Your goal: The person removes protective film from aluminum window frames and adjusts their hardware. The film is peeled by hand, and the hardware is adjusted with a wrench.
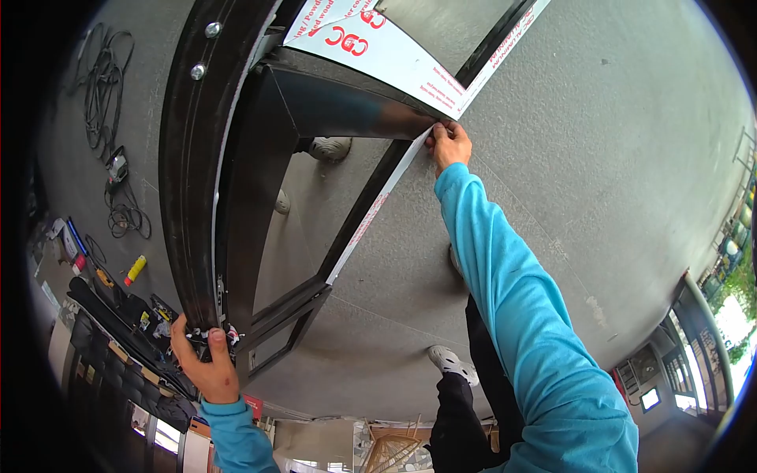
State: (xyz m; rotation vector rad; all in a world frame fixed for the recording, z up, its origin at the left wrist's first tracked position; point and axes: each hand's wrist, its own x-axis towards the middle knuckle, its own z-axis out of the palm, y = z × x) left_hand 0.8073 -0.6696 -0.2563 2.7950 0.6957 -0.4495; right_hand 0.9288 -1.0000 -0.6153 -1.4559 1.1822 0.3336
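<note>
My left hand [206,364] is wrapped around the lower end of a long black metal frame piece [192,158], its thumb against the inner edge. Bits of torn film and small metal fittings show beside the thumb. A black framed panel [335,102], angled away from that piece, has white protective film with red lettering [371,51] on part of it. My right hand [449,147] is closed at the panel's outer edge, fingers pinching near the corner where the film ends. Exactly what lies between those fingertips is hidden.
Coiled cable [105,94] and a power tool [117,167] lie on the concrete floor at left. A yellow tube [136,270] and other tools are scattered lower down. Grey clogs [453,364] stand below. A woven chair [392,451] is at the bottom.
</note>
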